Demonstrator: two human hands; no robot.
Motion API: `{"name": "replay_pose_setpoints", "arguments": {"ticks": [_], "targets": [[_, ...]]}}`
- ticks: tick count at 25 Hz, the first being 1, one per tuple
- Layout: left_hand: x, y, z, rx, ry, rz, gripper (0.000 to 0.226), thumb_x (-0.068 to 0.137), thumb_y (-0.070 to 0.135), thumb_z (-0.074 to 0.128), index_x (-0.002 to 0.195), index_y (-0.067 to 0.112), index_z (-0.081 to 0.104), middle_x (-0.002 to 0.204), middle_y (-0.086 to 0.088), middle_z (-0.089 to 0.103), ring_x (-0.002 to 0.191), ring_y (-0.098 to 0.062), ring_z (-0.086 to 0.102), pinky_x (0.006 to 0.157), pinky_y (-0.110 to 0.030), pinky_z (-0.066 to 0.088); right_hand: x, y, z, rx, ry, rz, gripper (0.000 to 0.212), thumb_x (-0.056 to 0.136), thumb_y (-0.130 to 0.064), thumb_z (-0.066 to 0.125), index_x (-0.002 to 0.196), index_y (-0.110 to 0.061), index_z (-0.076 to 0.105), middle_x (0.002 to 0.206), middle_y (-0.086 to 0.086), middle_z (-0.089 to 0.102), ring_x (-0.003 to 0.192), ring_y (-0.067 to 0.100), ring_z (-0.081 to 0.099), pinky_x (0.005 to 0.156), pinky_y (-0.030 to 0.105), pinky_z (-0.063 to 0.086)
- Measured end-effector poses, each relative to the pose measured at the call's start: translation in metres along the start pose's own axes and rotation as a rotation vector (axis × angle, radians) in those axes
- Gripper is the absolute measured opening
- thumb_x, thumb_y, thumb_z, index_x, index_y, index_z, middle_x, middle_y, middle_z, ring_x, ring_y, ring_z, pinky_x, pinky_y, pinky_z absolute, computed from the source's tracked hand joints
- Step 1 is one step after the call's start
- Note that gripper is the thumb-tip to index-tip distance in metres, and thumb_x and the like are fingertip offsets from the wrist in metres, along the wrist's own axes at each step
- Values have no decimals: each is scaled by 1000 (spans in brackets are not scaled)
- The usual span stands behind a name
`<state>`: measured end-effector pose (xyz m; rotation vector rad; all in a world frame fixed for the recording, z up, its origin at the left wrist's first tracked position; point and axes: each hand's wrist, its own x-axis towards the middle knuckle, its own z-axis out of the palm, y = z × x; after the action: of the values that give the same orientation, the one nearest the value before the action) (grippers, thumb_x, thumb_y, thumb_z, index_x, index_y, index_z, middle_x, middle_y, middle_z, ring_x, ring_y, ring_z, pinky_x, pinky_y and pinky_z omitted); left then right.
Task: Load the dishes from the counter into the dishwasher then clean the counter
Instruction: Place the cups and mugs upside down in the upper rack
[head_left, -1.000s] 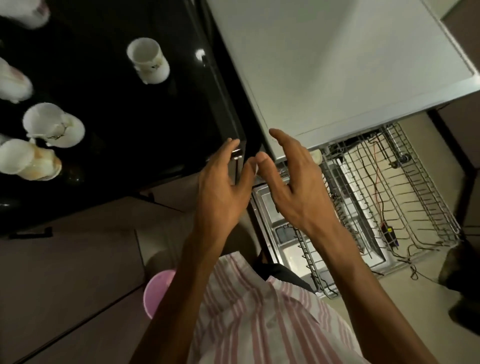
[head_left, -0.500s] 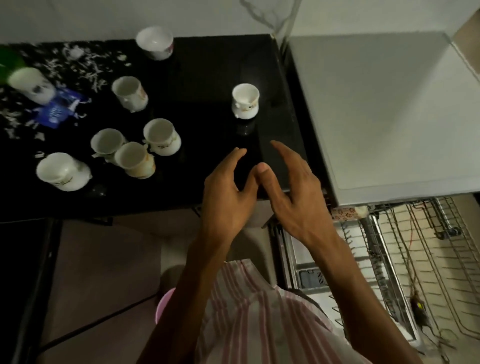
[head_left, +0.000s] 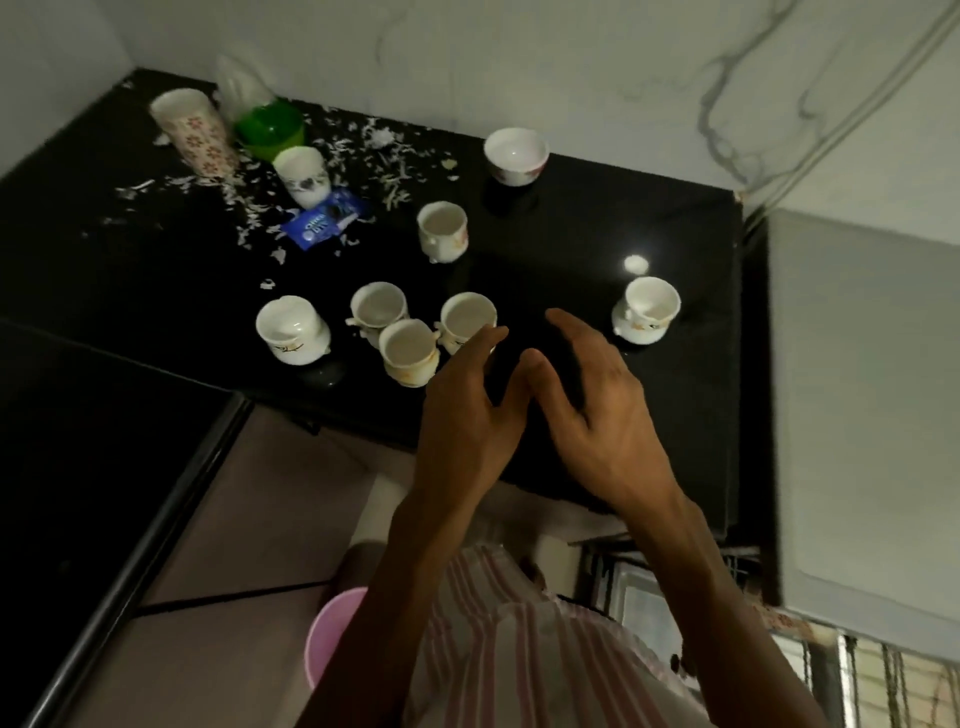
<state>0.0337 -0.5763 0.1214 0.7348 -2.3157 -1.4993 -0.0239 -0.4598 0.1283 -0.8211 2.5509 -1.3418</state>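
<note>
Head view: your left hand (head_left: 467, 415) and right hand (head_left: 597, 415) hover empty, fingers relaxed, above the glossy black counter (head_left: 597, 234), near three clustered white ceramic teacups (head_left: 410, 353); another white teacup (head_left: 647, 312) stands just beyond your right fingertips.

One head-worn view, wide-angle, looking steeply down from above the counter (head_left: 597, 249). Close over both forearms; wall at top, floor and dishwasher rack (head_left: 872, 675) at bottom.

Dim kitchen, white marble-veined wall (head_left: 519, 62) behind, pale tiled floor (head_left: 249, 519) w/ dark grout, pink bucket (head_left: 332, 639) on floor.
</note>
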Motion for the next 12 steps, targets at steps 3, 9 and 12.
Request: {"name": "replay_pose_setpoints", "arguments": {"ticks": [3, 9, 12], "targets": [[12, 5, -5, -38, 95, -55, 43, 93, 32, 62, 135, 24, 53, 127, 12, 58, 120, -3, 52, 99, -24, 46, 28, -5, -2, 19, -92, -46, 60, 95, -56, 41, 146, -24, 38, 147, -7, 44, 132, -1, 36, 104, 19, 35], [24, -8, -12, -15, 259, -115, 51, 88, 47, 58, 130, 18, 58, 124, 2, 64, 116, -10, 59, 97, -29, 50, 62, -3, 19, -5, -212, -135, 65, 94, -64, 35, 145, -25, 38, 147, -6, 45, 133, 4, 37, 104, 19, 33], [34, -18, -27, 23, 329, -109, 57, 87, 54, 53, 129, 16, 59, 117, 0, 67, 110, -12, 63, 93, -30, 52, 79, -11, 34, 1, -271, -158, 72, 91, -70, 33, 146, -25, 36, 147, -5, 44, 134, 10, 39, 103, 23, 37]]}}
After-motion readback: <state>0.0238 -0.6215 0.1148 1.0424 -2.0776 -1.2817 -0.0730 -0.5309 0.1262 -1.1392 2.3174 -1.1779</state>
